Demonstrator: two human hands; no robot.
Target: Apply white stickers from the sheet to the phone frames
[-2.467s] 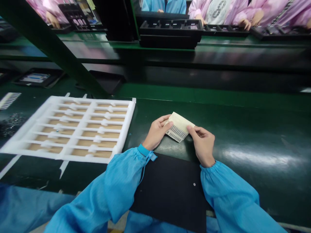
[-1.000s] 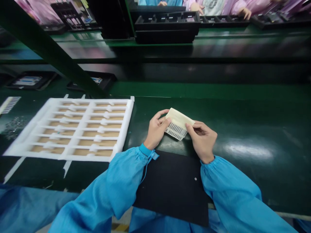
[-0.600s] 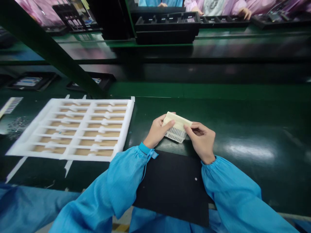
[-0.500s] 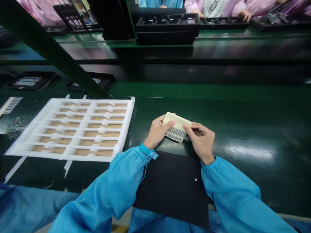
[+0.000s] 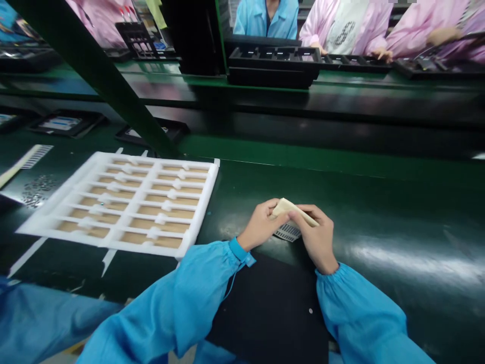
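Note:
My left hand (image 5: pixel 263 222) and my right hand (image 5: pixel 316 232) are both closed on a cream sheet of stickers (image 5: pixel 290 206). Its upper part is folded or curled between my thumbs, which nearly meet at the middle. Rows of small grey-white slots show on the lower part, below my fingers. The sheet is held above the green table (image 5: pixel 235 202), just beyond a black mat (image 5: pixel 273 308) near my body. Fingers behind the sheet are mostly hidden.
A white foam frame tray (image 5: pixel 200 208) with brown-bottomed compartments lies left. Past it are small dark parts (image 5: pixel 38 189) and another cream strip (image 5: pixel 18 164). A green post (image 5: pixel 113 96) slants across the left. Black trays (image 5: pixel 273 68) and co-workers (image 5: pixel 267 17) are across the bench.
The sheet has tipped so its upper part looks narrower, and my thumbs have come closer together. The whole view has shifted, with the scene sitting slightly further right and the far bench lower.

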